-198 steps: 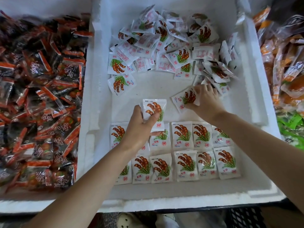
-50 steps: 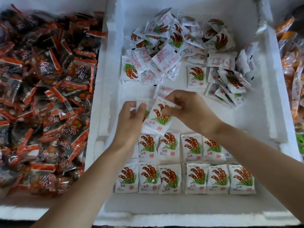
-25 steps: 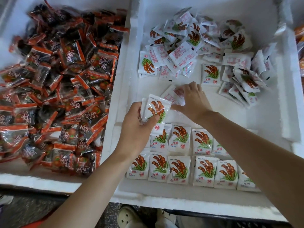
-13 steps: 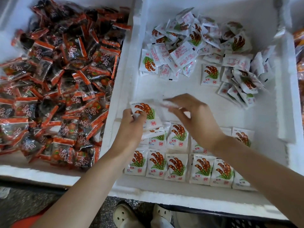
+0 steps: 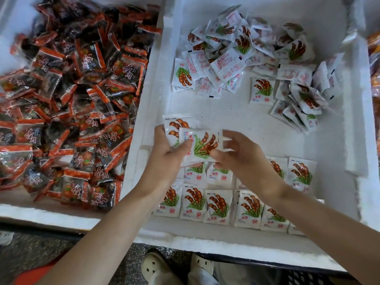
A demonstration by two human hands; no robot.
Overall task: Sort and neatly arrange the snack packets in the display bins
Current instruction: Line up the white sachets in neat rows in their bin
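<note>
Noting first what cannot be read: the two flat rows of white snack packets (image 5: 216,204) at the near end of the white foam display bin (image 5: 205,243) are partly covered by both forearms, so their count cannot be taken. The far row shows only lower edges below the hands, plus two packets right of the right wrist. The orange packets (image 5: 374,58) at the right edge are cut off by the frame. Print on the loose heap of white packets (image 5: 242,58) at the far end of the bin is blurred; several lie back-side up, showing red text only.

The left hand (image 5: 166,157) holds a white packet printed with brown pods and green leaves (image 5: 176,125); its grip is closed round the lower part, which the palm hides. A second, tilted white packet of the same print (image 5: 205,145) overlaps it in front. The left thumb presses on its left edge, and the right hand (image 5: 244,159) pinches its lower right corner between thumb and fingers, a narrow grip. Both packets sit over the left end of the far row; whether they touch it cannot be told.

The neighbouring white foam bin (image 5: 41,214) on the left holds a loose pile of dark packets with red-orange ends (image 5: 72,89).
</note>
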